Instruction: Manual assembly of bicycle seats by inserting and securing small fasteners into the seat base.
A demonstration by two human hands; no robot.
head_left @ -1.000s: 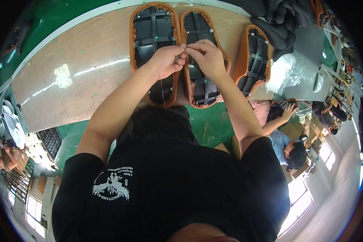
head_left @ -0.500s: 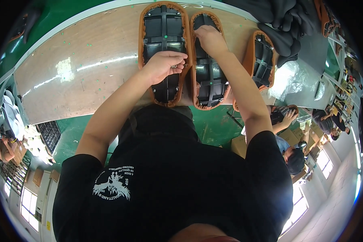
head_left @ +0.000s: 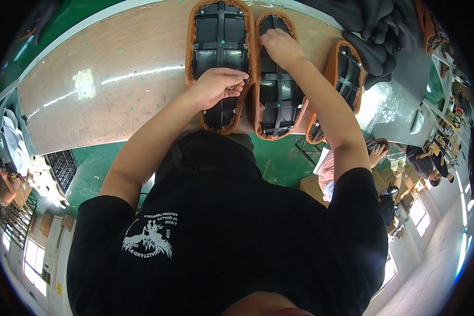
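Observation:
Two long pads with black ribbed plastic backs and gathered brown covering round their rims lie side by side on the table: a left pad (head_left: 223,55) and a middle pad (head_left: 279,95). Over the lower half of the left pad, my left hand (head_left: 216,88) is closed with its fingers curled, and small pieces seem to sit in it, too small to name. My right hand (head_left: 283,48) pinches at the far end of the middle pad. Its fingertips are against the black back near the rim, and whatever they hold is hidden.
Another brown-rimmed pad (head_left: 347,71) lies to the right, partly behind my forearm. Dark grey covers (head_left: 371,31) are heaped at the far right near clear plastic film (head_left: 376,105). Green specks dot the wooden table (head_left: 116,100). A co-worker's hand (head_left: 376,155) shows at right.
My right hand stays at the far end of the middle pad, its fingers shifted slightly. My left hand keeps its curled pose. The whole view has moved a little.

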